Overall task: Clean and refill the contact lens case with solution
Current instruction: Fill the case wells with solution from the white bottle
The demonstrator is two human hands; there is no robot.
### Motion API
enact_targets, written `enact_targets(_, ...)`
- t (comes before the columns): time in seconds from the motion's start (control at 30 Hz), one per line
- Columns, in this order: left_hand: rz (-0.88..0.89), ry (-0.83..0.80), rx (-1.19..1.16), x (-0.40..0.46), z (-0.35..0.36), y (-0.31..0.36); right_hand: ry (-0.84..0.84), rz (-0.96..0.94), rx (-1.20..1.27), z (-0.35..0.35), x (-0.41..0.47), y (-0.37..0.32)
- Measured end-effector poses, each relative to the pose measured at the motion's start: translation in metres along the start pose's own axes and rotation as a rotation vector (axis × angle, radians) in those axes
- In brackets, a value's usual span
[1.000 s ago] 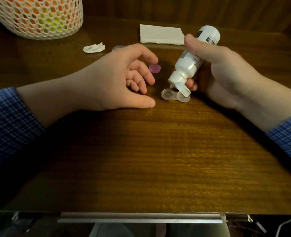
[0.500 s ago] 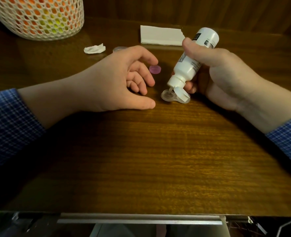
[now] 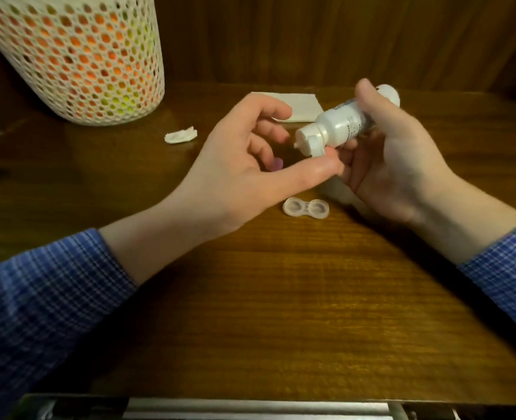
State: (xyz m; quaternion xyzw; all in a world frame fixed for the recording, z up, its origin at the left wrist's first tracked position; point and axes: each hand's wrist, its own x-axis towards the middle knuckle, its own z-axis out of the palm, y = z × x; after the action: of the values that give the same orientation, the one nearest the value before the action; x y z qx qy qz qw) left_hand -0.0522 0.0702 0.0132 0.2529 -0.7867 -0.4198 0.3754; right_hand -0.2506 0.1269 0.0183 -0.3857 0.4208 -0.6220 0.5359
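A person's right hand (image 3: 399,165) wraps thumb and fingers around a smooth white plastic solution bottle (image 3: 341,127), held tilted above a dark wood-grain table (image 3: 281,298) with its nozzle pointing left. The left hand (image 3: 244,165) reaches in with fingers loosely curled, its thumb tip touching the bottle's hinged flip cap (image 3: 311,144); motion blur makes it unclear whether the fingers grip anything. Below both hands, the translucent contact lens case (image 3: 306,208), 2 round wells joined side by side, lies uncapped on the table, apart from both hands. 1 small purple cap (image 3: 276,164) shows partly behind the left fingers. Farther back lie a crumpled white wad (image 3: 180,135) and a flat folded tissue (image 3: 303,106). A white perforated basket (image 3: 78,56) stands at the far left. Bare wood stretches from the case to the table's near metal edge (image 3: 250,407).
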Motion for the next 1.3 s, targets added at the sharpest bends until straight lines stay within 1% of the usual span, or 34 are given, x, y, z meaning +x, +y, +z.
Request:
enact_targets(0.1,-0.015,0.076,0.011,0.007,0.006,0.01,0.015,-0.003,-0.013,0.0,-0.005,-0.001)
enact_targets(0.17,-0.032,0.07,-0.009,0.011,0.008,0.013,0.042,0.008,-0.006,-0.001,-0.006,-0.002)
enact_targets(0.3,-0.016,0.069,-0.124,0.014,0.005,0.017,0.083,0.032,0.113,-0.006,-0.005,-0.003)
enact_targets(0.5,-0.13,0.114,-0.323,0.026,-0.004,0.013,-0.014,0.123,0.203,-0.011,-0.003,-0.005)
enact_targets(0.6,-0.188,0.11,-0.44,0.029,-0.003,0.01,-0.048,0.12,0.23,-0.01,-0.004,-0.006)
enact_targets(0.67,-0.219,0.154,-0.396,0.03,-0.004,0.008,-0.057,0.093,0.246,-0.007,-0.006,-0.007)
enact_targets(0.73,-0.186,0.289,-0.225,0.03,-0.007,0.009,-0.066,0.067,0.252,-0.006,-0.008,-0.007)
enact_targets(0.77,-0.121,0.362,-0.121,0.027,-0.008,0.012,-0.065,0.045,0.222,-0.006,-0.009,-0.006)
enact_targets(0.8,-0.034,0.386,-0.04,0.024,-0.007,0.015,-0.065,0.01,0.161,-0.006,-0.011,-0.004)
enact_targets(0.83,0.037,0.355,0.011,0.02,-0.004,0.018,-0.062,-0.05,0.07,-0.005,-0.012,-0.002)
enact_targets(0.87,0.066,0.301,0.035,0.015,0.001,0.02,-0.044,-0.148,-0.069,-0.003,-0.015,0.001)
enact_targets(0.9,0.057,0.252,0.04,0.011,0.006,0.021,-0.006,-0.285,-0.261,0.0,-0.017,0.004)
enact_targets(0.97,0.043,0.21,0.045,0.004,0.014,0.021,0.037,-0.564,-0.668,0.001,-0.021,0.013)
enact_targets(1.0,0.059,0.201,0.048,0.002,0.017,0.022,0.039,-0.646,-0.797,0.001,-0.023,0.017)
enact_targets(1.07,0.088,0.177,0.025,0.001,0.019,0.024,0.058,-0.717,-0.895,0.001,-0.023,0.019)
enact_targets(1.17,0.086,0.141,-0.02,0.002,0.02,0.024,0.09,-0.752,-0.981,0.001,-0.021,0.019)
enact_targets(1.3,0.13,0.156,0.035,0.002,0.023,0.018,0.088,-0.772,-1.004,-0.001,-0.021,0.023)
